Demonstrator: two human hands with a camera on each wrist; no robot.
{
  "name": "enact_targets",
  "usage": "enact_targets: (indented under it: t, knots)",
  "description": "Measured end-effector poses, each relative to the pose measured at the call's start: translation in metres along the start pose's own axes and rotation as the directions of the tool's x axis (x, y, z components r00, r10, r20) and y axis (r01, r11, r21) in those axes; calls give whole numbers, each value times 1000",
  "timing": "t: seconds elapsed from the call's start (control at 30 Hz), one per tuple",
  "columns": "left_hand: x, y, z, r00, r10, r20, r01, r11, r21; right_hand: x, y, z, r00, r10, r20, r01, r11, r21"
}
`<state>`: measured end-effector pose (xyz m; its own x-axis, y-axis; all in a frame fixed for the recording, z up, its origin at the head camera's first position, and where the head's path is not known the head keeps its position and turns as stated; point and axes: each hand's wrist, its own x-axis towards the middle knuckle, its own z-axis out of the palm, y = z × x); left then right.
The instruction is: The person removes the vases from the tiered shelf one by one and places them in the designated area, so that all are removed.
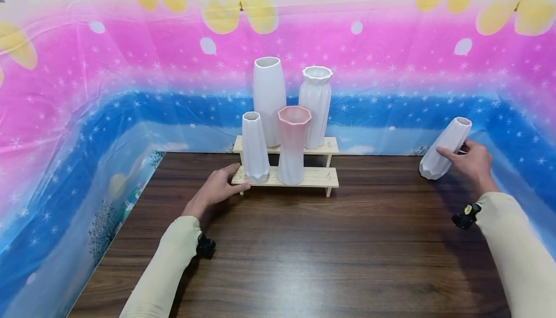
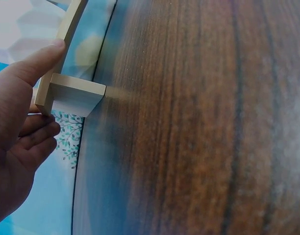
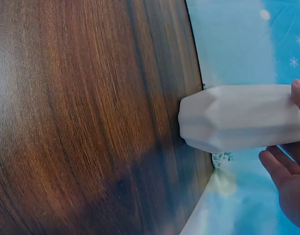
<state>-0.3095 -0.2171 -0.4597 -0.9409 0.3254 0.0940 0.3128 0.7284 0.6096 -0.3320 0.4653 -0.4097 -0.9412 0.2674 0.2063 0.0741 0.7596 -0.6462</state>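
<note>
At the right back of the table, my right hand point(image 1: 474, 162) grips a white faceted vase point(image 1: 445, 148) that leans to the right. Thumb and fingers lie on opposite sides of this vase point(image 3: 245, 117) in the right wrist view. My left hand point(image 1: 217, 186) holds the left end of a two-step wooden stand point(image 1: 319, 177), thumb on its front edge point(image 2: 71, 29) and fingers behind. On the lower step are a slim white vase point(image 1: 255, 149) and a pink-and-white vase point(image 1: 292, 151). A tall white vase point(image 1: 268, 96) and a white vase with a ruffled rim point(image 1: 316, 101) occupy the upper step.
The dark wooden table point(image 1: 295, 260) extends in front of the stand. A patterned pink and blue cloth point(image 1: 391, 57) hangs behind the table and along both sides, close to its back edge.
</note>
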Motion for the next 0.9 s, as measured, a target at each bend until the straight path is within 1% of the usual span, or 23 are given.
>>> enact_targets:
  t: [0.13,0.3,0.53,0.63,0.77,0.9]
  knots:
    - [-1,-1,0,1000,-2,2,2,1000,2,-1,-1,-3,999,9,45,-10,999,30]
    - [-1,-1,1,1000,-5,3,5,1000,-2,-6,0,-6,998,5,62,-10,997,81]
    - [0,-2,1,1000,-5,-1,5,1000,-4,-20,0,-12,1000,9,10,-10,989,149]
    - [1,-2,1,1000,-5,-4,5,1000,0,-29,-1,-16,1000,19,-15,-17,989,145]
    - [2,-3,1,1000,0,-4,0,1000,2,-41,-3,-21,999,10,-40,-5,991,133]
    - [2,-3,1,1000,-2,-4,2,1000,1,-51,-5,-23,999,-12,-46,19,987,162]
